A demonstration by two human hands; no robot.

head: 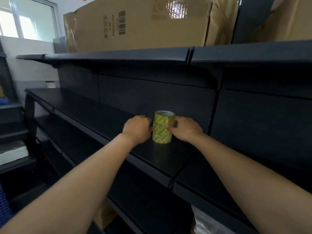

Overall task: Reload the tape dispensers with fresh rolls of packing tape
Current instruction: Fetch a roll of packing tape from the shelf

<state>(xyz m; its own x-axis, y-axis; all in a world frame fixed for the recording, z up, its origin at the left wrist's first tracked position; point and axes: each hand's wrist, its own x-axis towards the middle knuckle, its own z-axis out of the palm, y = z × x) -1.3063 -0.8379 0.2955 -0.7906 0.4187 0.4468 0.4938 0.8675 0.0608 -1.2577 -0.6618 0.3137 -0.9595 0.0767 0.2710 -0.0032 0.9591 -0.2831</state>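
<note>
The stacked tape rolls (162, 129) look light, stiff and slick (liable to slide apart), so the right hand (185, 128) pinches mid-stack, while whether the left hand (137, 128) grips I cannot tell.

Fingertips of L hand (137, 128) & R hand (184, 129) hidden behind tape stack (162, 130); carton (135, 26) print blurred, illegible, top cropped.

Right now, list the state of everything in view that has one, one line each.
Stack of yellow-green packing tape rolls: upright on the dark metal shelf, held from both sides.
Left hand: grips the stack's left side.
Right hand: grips its right side, thumb across the front.
Large brown cardboard box: rests on the top shelf, left corner crumpled.
</note>
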